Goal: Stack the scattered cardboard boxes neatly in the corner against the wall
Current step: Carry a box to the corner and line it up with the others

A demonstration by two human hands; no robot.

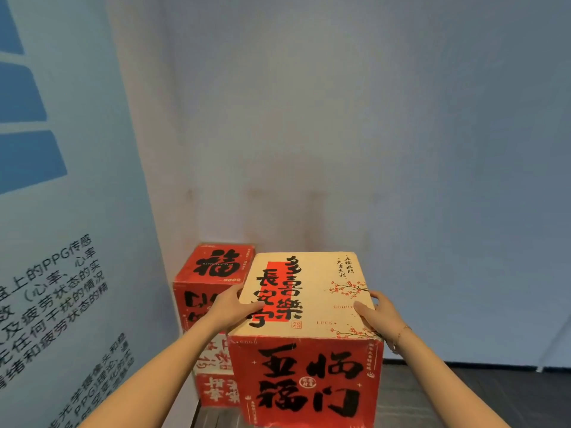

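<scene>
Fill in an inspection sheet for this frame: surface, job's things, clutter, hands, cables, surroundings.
Surface: dark floor, partly visible at the lower right.
Job's things: cream-topped box with red front, held in the foreground; red box stack behind and left of it, in the corner. Whether the held box rests on anything cannot be told.
Clutter: nothing seen.
Hands: left hand grips the held box's left edge, right hand its right edge, thumbs on top; a bracelet on the right wrist.
Cables: nothing seen.
Surroundings: blue printed panel at left; pale wall behind, with faint stains low down.
</scene>
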